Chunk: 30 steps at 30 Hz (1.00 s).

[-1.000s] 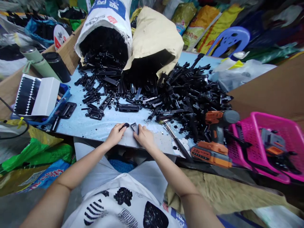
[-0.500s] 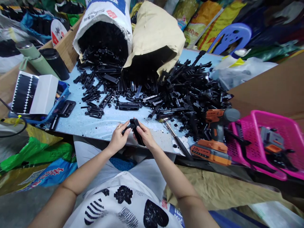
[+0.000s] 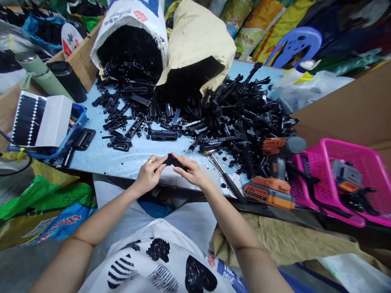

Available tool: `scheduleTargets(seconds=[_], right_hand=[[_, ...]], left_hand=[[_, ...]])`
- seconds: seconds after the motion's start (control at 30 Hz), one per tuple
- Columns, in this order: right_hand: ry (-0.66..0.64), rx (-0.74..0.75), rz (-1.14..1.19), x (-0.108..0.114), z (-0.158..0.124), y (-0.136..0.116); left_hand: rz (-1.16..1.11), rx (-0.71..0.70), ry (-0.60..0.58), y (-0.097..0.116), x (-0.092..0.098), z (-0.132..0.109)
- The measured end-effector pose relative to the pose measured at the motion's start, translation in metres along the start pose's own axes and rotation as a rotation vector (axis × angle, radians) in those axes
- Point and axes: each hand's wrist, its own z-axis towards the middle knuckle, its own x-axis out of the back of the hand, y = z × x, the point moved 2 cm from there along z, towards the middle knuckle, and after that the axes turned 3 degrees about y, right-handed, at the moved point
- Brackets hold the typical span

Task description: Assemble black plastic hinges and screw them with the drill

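Observation:
Both my hands hold one small black hinged plastic part (image 3: 170, 160) just above the table's front edge. My left hand (image 3: 148, 174) pinches its left end between thumb and fingers. My right hand (image 3: 192, 171) grips the right end, with fingers laid along the top and the thumb below. Much of the part is hidden by my fingers, so its exact kind does not show. Beyond my hands, a long black part (image 3: 165, 135) lies on the blue tabletop (image 3: 116, 162). A hammer (image 3: 226, 175) rests to the right of my right hand.
A heap of black parts (image 3: 244, 110) spreads before a white sack (image 3: 128, 18) and a beige sack (image 3: 198, 36). An orange cordless drill (image 3: 273, 171) and a pink basket (image 3: 351, 150) stand right. At left are a blue basket (image 3: 81, 118) and a dark tumbler (image 3: 67, 79).
The black part has turned from hanging downward to lying nearly level between my hands. My right fingers have straightened along its top. The view has shifted slightly.

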Motion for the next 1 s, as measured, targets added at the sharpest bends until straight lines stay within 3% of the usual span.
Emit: scheduleTargets(seconds=[0.17, 0.23, 0.37, 0.43, 0.5, 0.6, 0.67, 0.73, 0.77, 0.87, 0.93, 1.0], right_hand=[[0.241, -0.086, 0.097, -0.028, -0.002, -0.005], [0.289, -0.107, 0.125, -0.038, -0.004, -0.003], [0.31, -0.11, 0.108, -0.043, -0.005, 0.0], [0.252, -0.12, 0.06, -0.04, -0.002, 0.001], [0.095, -0.134, -0.054, -0.034, 0.004, 0.002], [-0.071, -0.229, -0.389, -0.01, 0.016, 0.015], [0.005, -0.346, -0.678, 0.017, 0.027, 0.03], [0.082, -0.431, -0.95, 0.043, 0.04, 0.047], [0.061, -0.441, -1.059, 0.053, 0.047, 0.055], [-0.212, -0.36, -1.193, 0.074, 0.065, 0.077], [-0.368, -0.28, -1.17, 0.087, 0.072, 0.086], [-0.388, -0.211, -1.104, 0.104, 0.072, 0.087]], left_hand=[[0.056, 0.049, 0.365, 0.013, -0.01, -0.002], [0.051, 0.003, 0.363, 0.014, -0.011, 0.0], [0.012, -0.032, 0.238, 0.004, -0.008, 0.007], [-0.023, 0.059, 0.224, -0.007, -0.01, 0.004], [-0.072, 0.239, 0.226, -0.02, -0.016, -0.006], [-0.014, 0.454, 0.219, -0.036, -0.023, -0.026], [0.187, 0.387, 0.116, -0.039, -0.022, -0.031], [0.386, 0.18, -0.112, -0.038, -0.02, -0.027], [0.447, 0.065, -0.255, -0.037, -0.019, -0.022], [0.529, -0.182, -0.622, -0.034, -0.021, -0.006], [0.587, -0.229, -0.708, -0.033, -0.021, 0.002], [0.644, -0.199, -0.686, -0.034, -0.018, 0.005]])
